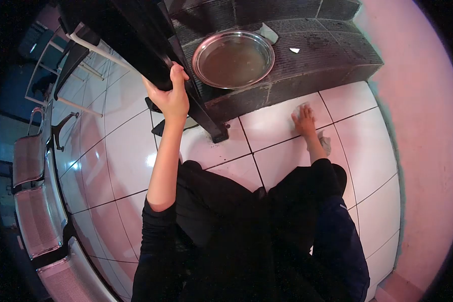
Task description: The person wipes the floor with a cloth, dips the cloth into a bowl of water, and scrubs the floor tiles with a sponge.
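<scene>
My left hand (172, 98) is closed round the edge of a black post (158, 55), its thumb up on the near side. On the white tiled floor (282, 168), my right hand (304, 121) lies with its fingers spread. A greyish cloth (325, 142) shows beside the right wrist; whether it runs under the palm is hidden. Above, on the dark tiled step (312, 53), stands a round metal basin (235, 59) holding murky brownish water. A pale cloth or scrap (269, 33) touches the basin's right rim, and a small white piece (294, 50) lies farther right.
Linked metal seats (38, 216) run down the left side, with a white-framed chair (80, 65) farther back. A pink wall (418, 126) bounds the right. The post's foot (217, 133) stands on the floor by the step. Dark bits lie near that foot.
</scene>
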A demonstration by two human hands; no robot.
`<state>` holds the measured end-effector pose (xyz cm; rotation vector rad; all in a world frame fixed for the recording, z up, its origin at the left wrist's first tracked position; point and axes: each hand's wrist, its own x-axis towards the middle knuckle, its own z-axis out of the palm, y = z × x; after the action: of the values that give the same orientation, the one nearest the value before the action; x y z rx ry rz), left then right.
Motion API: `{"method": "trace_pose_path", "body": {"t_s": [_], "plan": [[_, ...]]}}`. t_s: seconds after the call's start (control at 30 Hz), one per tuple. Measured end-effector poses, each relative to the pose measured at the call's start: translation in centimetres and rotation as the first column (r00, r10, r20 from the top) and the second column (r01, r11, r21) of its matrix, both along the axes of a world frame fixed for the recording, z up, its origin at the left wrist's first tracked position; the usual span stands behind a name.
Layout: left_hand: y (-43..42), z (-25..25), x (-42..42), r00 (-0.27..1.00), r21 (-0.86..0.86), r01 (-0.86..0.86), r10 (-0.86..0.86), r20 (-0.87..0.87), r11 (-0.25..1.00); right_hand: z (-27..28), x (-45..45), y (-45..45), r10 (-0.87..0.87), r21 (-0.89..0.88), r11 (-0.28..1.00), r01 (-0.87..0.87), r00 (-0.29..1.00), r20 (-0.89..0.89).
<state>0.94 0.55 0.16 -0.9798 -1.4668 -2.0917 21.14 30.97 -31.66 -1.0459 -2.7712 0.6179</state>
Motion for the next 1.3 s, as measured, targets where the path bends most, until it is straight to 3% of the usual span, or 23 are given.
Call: {"method": "trace_pose_path", "body": {"t_s": [0.17, 0.27, 0.47, 0.57, 0.63, 0.77, 0.9, 1.0, 1.1, 1.17, 1.23, 1.3], "plan": [[0.0, 0.2, 0.1, 1.000, -0.009, -0.013, 0.013, -0.009, 1.000, -0.6, -0.5, -2.8, -0.228, 0.041, 0.973, 0.228, 0.974, 0.001], [-0.1, 0.1, 0.1, 1.000, -0.014, -0.030, 0.030, 0.008, 0.999, -0.6, -0.8, -9.0, -0.122, 0.110, 0.987, 0.120, 0.993, 0.010], [0.0, 0.0, -0.2, 0.998, 0.056, 0.057, -0.059, 0.033, 0.997, 0.7, -3.1, -22.4, 0.145, 0.039, 0.989, -0.141, 0.983, -0.110], [0.2, 0.3, 0.4, 1.000, 0.035, -0.013, 0.012, 0.023, 0.999, 1.6, -3.1, -26.7, 0.193, 0.008, 0.981, -0.193, 0.974, -0.116], [0.1, 0.4, 0.3, 0.999, 0.002, -0.032, 0.032, 0.019, 0.999, 2.5, -2.4, -28.0, 0.326, 0.035, 0.945, -0.324, 0.940, -0.096], [-0.1, 0.3, 0.2, 0.998, 0.026, 0.012, -0.014, 0.059, 1.000, 2.0, 0.4, -23.9, 0.394, 0.005, 0.918, -0.396, 0.912, -0.110], [-0.1, 0.5, 0.2, 0.998, -0.046, -0.057, 0.056, -0.023, 0.997, 2.6, 2.5, -15.4, 0.269, 0.038, 0.963, -0.266, 0.952, -0.148], [0.0, 0.6, 0.4, 0.998, -0.025, -0.063, 0.063, -0.018, 0.998, 1.1, 3.7, -8.3, 0.065, 0.088, 0.994, -0.068, 0.997, 0.045], [0.0, 0.1, -0.2, 0.994, -0.050, -0.102, 0.100, -0.040, 0.994, 1.4, 3.7, -4.1, -0.019, 0.063, 0.998, 0.016, 0.998, 0.052], [-0.1, -0.2, -0.3, 0.998, -0.024, -0.060, 0.060, -0.003, 0.998, 1.2, 2.6, -3.5, -0.057, 0.009, 0.998, 0.056, 0.998, 0.039], [-0.1, -0.1, -0.2, 0.999, 0.010, -0.018, 0.018, 0.029, 1.000, 0.8, 0.5, -4.8, -0.221, 0.006, 0.975, 0.222, 0.967, 0.130], [-0.1, 0.1, 0.1, 0.998, -0.003, -0.020, 0.021, 0.057, 1.000, 0.0, -1.6, -7.4, -0.110, -0.024, 0.993, 0.114, 0.987, 0.117]]}}
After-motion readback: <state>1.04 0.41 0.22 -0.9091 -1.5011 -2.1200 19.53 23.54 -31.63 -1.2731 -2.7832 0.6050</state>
